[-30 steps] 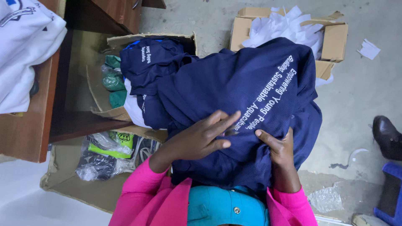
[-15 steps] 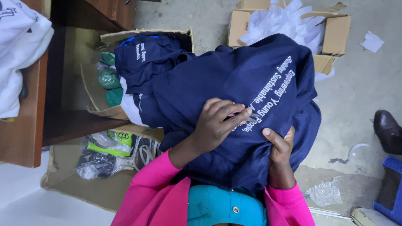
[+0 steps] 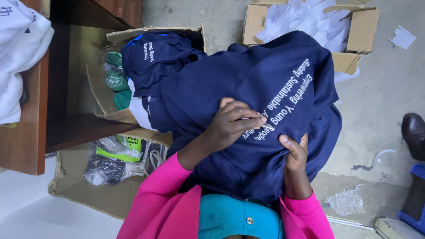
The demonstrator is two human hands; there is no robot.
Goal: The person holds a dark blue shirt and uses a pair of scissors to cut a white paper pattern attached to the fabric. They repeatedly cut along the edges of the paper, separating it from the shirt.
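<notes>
A navy shirt (image 3: 265, 79) with white printed lettering lies spread over my lap. My left hand (image 3: 232, 124) rests on it with the fingers pinched around a thin pale tool (image 3: 259, 122), whose tip touches the lettering. My right hand (image 3: 294, 155) grips a fold of the shirt just below the lettering, thumb on top. Pink sleeves cover both my arms.
A cardboard box (image 3: 110, 117) at left holds more navy shirts (image 3: 155, 55) and bagged green items. A second box (image 3: 363, 31) at the back holds white sheets. A wooden desk (image 3: 31, 132) with white cloth stands far left. A black shoe (image 3: 414, 132) is at right.
My left hand went from lying flat with spread fingers to pinching the thin tool at the lettering. My right hand slid slightly right and took a firmer hold of the fabric.
</notes>
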